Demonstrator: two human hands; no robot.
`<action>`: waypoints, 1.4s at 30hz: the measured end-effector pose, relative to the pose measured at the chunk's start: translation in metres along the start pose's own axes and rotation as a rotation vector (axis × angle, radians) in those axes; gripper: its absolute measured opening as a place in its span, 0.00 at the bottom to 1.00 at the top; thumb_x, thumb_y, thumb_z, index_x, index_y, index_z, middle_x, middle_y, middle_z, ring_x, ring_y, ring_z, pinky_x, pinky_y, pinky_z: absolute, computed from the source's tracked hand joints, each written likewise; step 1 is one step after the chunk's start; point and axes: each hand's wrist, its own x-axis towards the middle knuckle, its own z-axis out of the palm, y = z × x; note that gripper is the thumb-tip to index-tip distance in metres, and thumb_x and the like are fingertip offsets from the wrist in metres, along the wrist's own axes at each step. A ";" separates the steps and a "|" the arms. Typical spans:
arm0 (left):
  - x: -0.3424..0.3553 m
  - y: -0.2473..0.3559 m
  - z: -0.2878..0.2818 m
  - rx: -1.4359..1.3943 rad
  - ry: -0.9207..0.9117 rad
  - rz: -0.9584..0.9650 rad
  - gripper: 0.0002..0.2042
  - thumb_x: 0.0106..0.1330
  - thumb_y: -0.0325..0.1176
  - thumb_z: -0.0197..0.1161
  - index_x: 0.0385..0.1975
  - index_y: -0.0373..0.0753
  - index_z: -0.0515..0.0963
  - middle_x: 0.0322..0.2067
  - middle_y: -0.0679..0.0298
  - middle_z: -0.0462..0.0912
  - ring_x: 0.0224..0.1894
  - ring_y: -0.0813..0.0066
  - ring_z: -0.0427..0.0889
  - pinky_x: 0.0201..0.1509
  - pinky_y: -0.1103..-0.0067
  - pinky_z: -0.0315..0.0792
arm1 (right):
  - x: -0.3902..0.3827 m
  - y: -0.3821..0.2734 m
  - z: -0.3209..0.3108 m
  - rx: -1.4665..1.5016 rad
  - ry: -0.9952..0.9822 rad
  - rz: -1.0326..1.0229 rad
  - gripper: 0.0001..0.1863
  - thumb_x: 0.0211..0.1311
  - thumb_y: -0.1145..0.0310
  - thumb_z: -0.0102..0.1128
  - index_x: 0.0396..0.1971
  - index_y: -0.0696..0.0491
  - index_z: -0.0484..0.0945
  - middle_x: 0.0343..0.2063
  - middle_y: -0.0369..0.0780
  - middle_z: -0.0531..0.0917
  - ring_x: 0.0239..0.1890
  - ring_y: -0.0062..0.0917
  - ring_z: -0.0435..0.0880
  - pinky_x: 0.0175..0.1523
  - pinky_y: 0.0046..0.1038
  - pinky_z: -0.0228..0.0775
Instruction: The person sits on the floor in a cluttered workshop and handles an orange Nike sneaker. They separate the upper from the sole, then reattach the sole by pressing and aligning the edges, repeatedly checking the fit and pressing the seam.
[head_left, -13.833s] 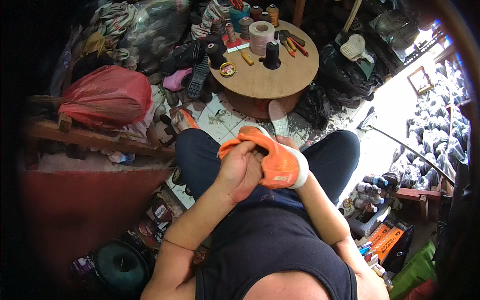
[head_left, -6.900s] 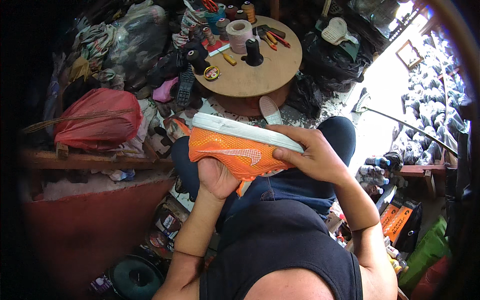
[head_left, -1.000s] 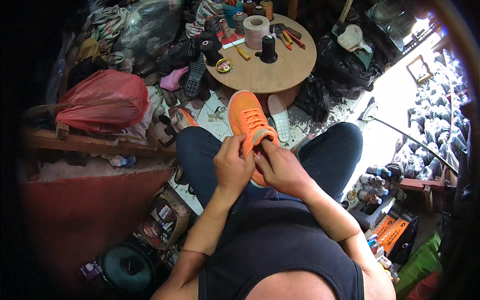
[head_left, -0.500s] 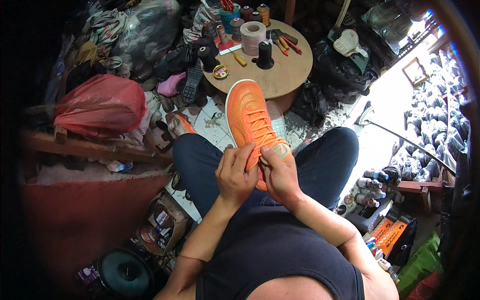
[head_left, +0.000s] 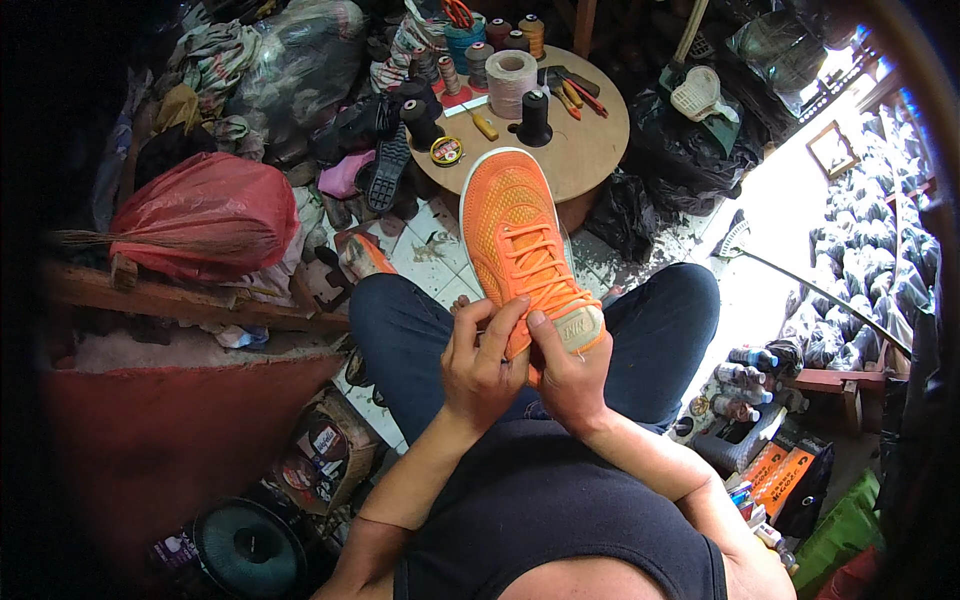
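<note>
An orange sneaker with a pale sole edge is held over my lap, its toe pointing away from me. Orange laces run through its eyelets, and a beige patch covers the top of its tongue. My left hand pinches the shoe's left side near the upper laces; whether a lace is between its fingertips is too small to tell. On the other side, my right hand grips the shoe with its thumb against the tongue, beside the beige patch. Both hands hide most of the heel and opening.
Beyond the shoe stands a round wooden table with thread spools, pliers and a yellow-handled tool. A red plastic bag lies at left. Plastic bottles and a long-handled tool are at right. Another orange shoe rests on the floor.
The sneaker has come slightly closer and tilted, so more of its upper and the tongue patch faces me. Both hands have shifted a little downward and right, keeping their grip.
</note>
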 end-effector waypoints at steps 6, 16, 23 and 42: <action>0.006 0.014 -0.005 -0.083 -0.063 -0.075 0.24 0.57 0.20 0.72 0.56 0.36 0.84 0.46 0.54 0.81 0.40 0.60 0.87 0.43 0.70 0.84 | 0.007 0.001 0.001 -0.148 0.022 -0.084 0.09 0.70 0.79 0.66 0.47 0.63 0.85 0.38 0.37 0.90 0.40 0.18 0.88 0.46 0.22 0.80; 0.028 0.008 -0.014 -0.096 -0.098 -0.099 0.07 0.66 0.24 0.70 0.42 0.35 0.86 0.37 0.60 0.83 0.38 0.58 0.84 0.43 0.68 0.79 | 0.012 0.019 -0.007 -0.318 -0.037 -0.348 0.12 0.69 0.82 0.64 0.51 0.64 0.84 0.44 0.41 0.90 0.45 0.22 0.89 0.51 0.25 0.80; 0.035 0.014 -0.022 -0.102 -0.158 -0.114 0.06 0.62 0.21 0.72 0.37 0.33 0.84 0.36 0.57 0.83 0.34 0.58 0.86 0.39 0.68 0.80 | 0.012 0.014 -0.013 -0.469 -0.101 -0.554 0.14 0.66 0.84 0.64 0.51 0.64 0.84 0.46 0.44 0.89 0.47 0.28 0.88 0.57 0.30 0.77; 0.059 -0.032 -0.004 -0.639 -0.420 -0.495 0.07 0.68 0.26 0.61 0.40 0.36 0.70 0.25 0.66 0.77 0.23 0.75 0.76 0.28 0.75 0.71 | 0.018 0.025 -0.024 -0.502 -0.130 -0.365 0.07 0.70 0.76 0.65 0.44 0.60 0.86 0.37 0.43 0.90 0.38 0.31 0.90 0.45 0.32 0.79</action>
